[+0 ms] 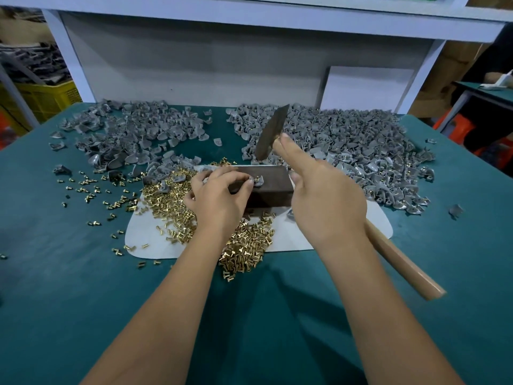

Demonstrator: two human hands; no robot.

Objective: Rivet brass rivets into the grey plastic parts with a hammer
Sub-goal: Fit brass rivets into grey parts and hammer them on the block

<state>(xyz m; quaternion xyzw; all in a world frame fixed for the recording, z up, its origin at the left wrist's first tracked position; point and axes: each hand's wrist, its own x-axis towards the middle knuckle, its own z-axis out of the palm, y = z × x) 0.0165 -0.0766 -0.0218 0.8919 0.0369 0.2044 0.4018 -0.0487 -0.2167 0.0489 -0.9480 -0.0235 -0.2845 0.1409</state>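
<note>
My left hand (219, 197) pinches a grey plastic part (258, 182) against the top of a dark metal block (270, 186); a brass rivet (260, 178) stands upright in the part. My right hand (324, 201) grips the hammer's wooden handle (402, 266), index finger stretched along it. The steel hammer head (270, 133) hangs raised above and behind the block, clear of the rivet. Loose brass rivets (247, 245) lie heaped under my left wrist on a white mat (294, 237).
Two big piles of grey plastic parts cover the far table, one at the left (133, 132) and one at the right (361, 151). Stray rivets (91, 190) dot the green table (69, 273) at left. A white shelf frame (194, 65) closes the back.
</note>
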